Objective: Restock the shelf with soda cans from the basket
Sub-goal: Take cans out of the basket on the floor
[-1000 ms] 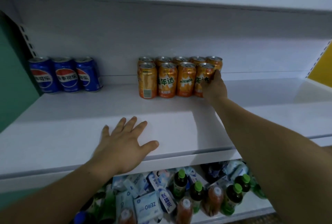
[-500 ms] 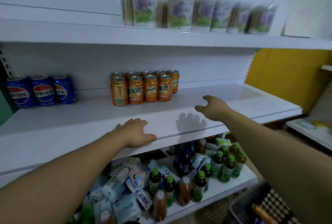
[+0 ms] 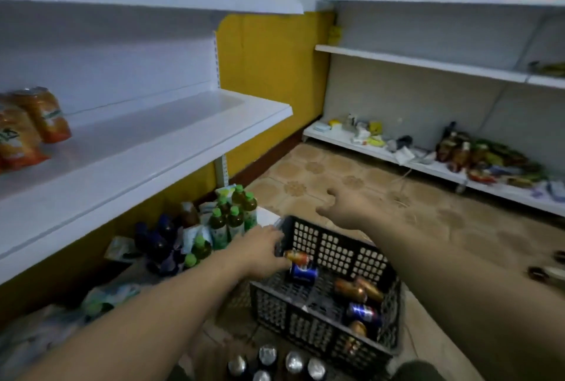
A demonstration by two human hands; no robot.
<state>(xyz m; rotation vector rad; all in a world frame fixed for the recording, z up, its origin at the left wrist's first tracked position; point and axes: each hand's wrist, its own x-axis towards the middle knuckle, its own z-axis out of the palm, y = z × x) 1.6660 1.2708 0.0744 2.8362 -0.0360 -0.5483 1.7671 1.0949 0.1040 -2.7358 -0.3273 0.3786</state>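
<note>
Black plastic basket point(image 3: 330, 247) sat on the floor tiles, right of the shelf point(image 3: 159, 139). Soda cans point(image 3: 357, 289) lay loose on their sides inside it. Left grip point(image 3: 260, 247) was at the basket's far-left rim, right by an orange can point(image 3: 296, 256) that touched a blue can point(image 3: 303, 272). Its fingers were hidden behind the back of the hand and blurred, so I couldn't tell whether it pinched the can, hooked the rim or held nothing. Right grip point(image 3: 345, 207) hung over the tiles past the basket's far wall, fingers loosely spread, empty.

Risks as I read them:
- Cans on their sides roll. A one-sided pinch on the orange can would likely spin it out or shove it into the blue one.
- If fingers caught the lattice wall instead, the basket could tip or skate on the tile. Right grip wasn't bracing it.
- Standing bottles point(image 3: 275, 362) were just beside the basket's near wall. A forearm sweep could topple them.
- Green-capped bottles point(image 3: 232, 215) crowded the low shelf just left of the rim. Same hazard on the lift path.
- Shelved orange cans point(image 3: 30, 126) stood far left, well apart from the basket. That made a long carry, and a weak hold would mean a dropped, dented can.
</note>
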